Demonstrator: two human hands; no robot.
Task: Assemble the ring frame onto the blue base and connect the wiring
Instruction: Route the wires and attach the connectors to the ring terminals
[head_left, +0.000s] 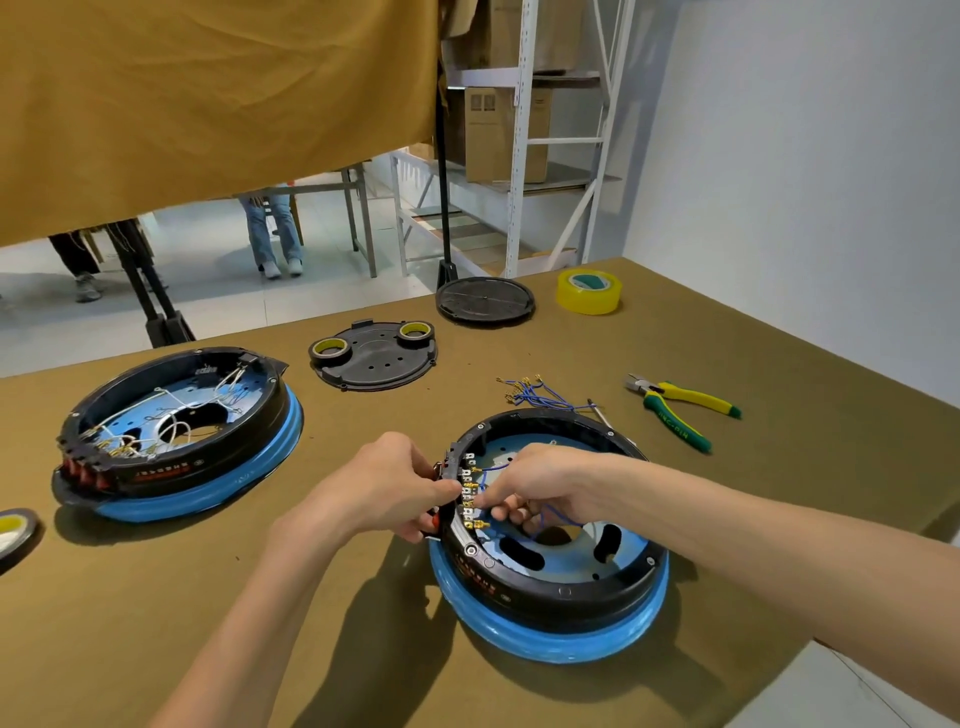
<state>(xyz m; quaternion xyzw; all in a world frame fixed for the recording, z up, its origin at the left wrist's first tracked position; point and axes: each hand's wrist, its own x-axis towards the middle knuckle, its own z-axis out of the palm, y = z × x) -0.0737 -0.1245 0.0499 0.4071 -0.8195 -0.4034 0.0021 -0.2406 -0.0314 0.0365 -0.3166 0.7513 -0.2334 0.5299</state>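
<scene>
— While you're at the far left, what lies there?

— Half a tape roll (13, 527) at the edge of the surface (156, 597), out at nine o'clock. Just right of it stands a second unit (176, 434), a black ring on a blue rim with white wires looped inside and red parts on its near-left side.

— And beyond it, toward the middle?

— A flat black plate (374, 358) at twelve o'clock from the hands, with two small yellow-lined tape rolls (415, 330) resting on it. Farther back sits a round black cover (485, 300).

— Now the hands?

— The left hand (384, 488) has its grip curled round the outer left wall of the ring frame (550, 587), at that ring's nine o'clock, by the row of terminals (469, 493). The right hand (545, 486) reaches inside the ring, fingertips pressed together, pinching a blue wire (558, 519) right at that terminal row.

— Where is the frame itself?

— Seated on the blue base (550, 639), near the surface's front, slightly right of centre. Both forearms come in from six o'clock.

— Anything farther right?

— A loose bunch of blue wires (535, 392) with gold ends lies at the ring's twelve o'clock, just beside its rim. Green-and-yellow pliers (680, 410) lie at two o'clock, well apart from it. A big yellow tape roll (588, 292) stands behind, near the surface's far edge.
</scene>
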